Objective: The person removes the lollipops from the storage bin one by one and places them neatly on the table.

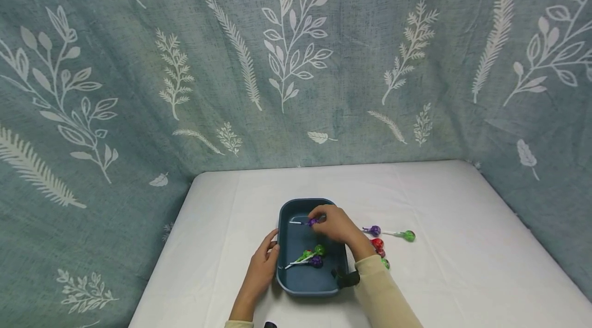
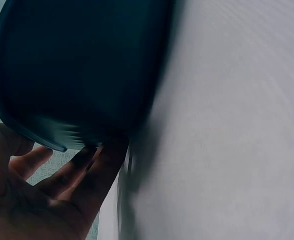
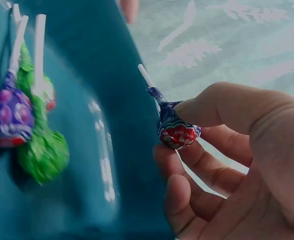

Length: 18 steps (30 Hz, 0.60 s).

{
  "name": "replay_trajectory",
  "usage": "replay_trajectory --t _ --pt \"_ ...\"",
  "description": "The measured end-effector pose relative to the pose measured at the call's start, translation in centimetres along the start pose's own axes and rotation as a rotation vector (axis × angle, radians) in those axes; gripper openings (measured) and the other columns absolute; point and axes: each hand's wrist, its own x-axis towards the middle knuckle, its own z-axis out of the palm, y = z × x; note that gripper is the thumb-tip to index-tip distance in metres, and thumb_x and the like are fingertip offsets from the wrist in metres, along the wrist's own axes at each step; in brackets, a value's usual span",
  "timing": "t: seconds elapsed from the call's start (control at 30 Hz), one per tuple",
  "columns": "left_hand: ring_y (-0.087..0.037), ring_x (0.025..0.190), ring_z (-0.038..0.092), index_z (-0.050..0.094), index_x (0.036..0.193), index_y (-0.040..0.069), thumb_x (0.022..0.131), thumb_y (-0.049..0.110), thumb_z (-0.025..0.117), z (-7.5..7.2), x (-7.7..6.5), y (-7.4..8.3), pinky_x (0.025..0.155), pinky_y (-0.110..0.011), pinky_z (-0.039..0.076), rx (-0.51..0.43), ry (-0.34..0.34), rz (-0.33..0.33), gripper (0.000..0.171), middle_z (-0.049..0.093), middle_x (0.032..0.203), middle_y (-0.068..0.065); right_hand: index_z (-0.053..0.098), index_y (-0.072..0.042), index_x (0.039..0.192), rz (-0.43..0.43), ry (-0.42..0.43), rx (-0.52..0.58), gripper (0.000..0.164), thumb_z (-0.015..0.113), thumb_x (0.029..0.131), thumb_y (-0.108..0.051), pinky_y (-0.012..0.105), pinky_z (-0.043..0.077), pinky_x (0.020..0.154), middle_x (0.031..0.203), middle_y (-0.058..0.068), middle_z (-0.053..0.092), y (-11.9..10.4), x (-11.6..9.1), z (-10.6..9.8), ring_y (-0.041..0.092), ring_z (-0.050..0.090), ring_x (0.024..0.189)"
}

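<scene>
My right hand pinches a purple-wrapped lollipop by its candy head, thumb against fingers, over the far part of a blue tray. Its white stick points left in the head view. Inside the tray, nearer its front, lies a small group of lollipops: a purple one, a green one and another partly hidden behind them. My left hand rests against the tray's left side, fingers extended along the outer wall in the left wrist view.
On the white-covered table, right of the tray, lie more lollipops: a purple one, a green one and several red and green ones partly behind my right arm. A patterned blue-green cloth hangs behind the table.
</scene>
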Motion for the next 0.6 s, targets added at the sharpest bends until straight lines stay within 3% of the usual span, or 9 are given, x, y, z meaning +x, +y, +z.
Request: replay_trajectory --t 0.23,0.6 --pt "-0.029 0.108 0.069 0.045 0.153 0.013 0.109 0.021 0.046 0.0 0.0 0.0 0.096 -0.055 0.048 0.013 0.005 -0.009 0.044 0.062 0.131 -0.020 0.072 -0.004 0.114 -0.067 0.066 0.082 0.025 0.069 0.090 -0.010 0.038 0.055 0.073 0.104 0.005 0.071 0.7 -1.4 -1.9 0.021 0.068 0.092" --pt "-0.029 0.109 0.068 0.044 0.153 0.012 0.109 0.019 0.044 0.1 0.1 0.0 0.097 -0.054 0.047 0.021 0.007 -0.012 0.044 0.061 0.132 -0.020 0.072 -0.007 0.115 0.025 0.203 0.141 0.023 0.073 0.093 -0.012 0.042 0.056 0.078 0.111 0.007 0.072 3.2 -5.3 -4.7 0.027 0.070 0.102"
